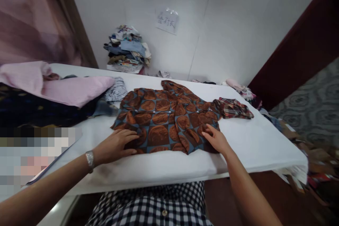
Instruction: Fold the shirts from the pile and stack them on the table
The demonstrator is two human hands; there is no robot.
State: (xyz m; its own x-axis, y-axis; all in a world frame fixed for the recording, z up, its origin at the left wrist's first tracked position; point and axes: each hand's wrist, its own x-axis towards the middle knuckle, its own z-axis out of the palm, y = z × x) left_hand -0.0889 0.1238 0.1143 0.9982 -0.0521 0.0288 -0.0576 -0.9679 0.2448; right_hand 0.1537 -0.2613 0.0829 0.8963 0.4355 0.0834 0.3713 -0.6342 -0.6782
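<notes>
A brown and blue patterned shirt (159, 118) lies spread over the white tabletop, its buttons running crosswise and one sleeve pointing to the far side. On its near left corner rests my left hand (116, 144), palm down with the fingers stretched out. My right hand (215, 139) touches the near right part of the shirt, thumb and fingers apart. Neither hand grips the fabric visibly. Just beyond the shirt's right end sits a folded plaid shirt (234, 108).
Pink clothing (76, 90) and dark garments (47, 107) are heaped on the left. A tall clothes pile (128, 49) stands by the wall under a paper sign (167, 21). More clothes (243, 90) lie at the back right; boxes (315, 152) clutter the floor beyond the table (259, 141).
</notes>
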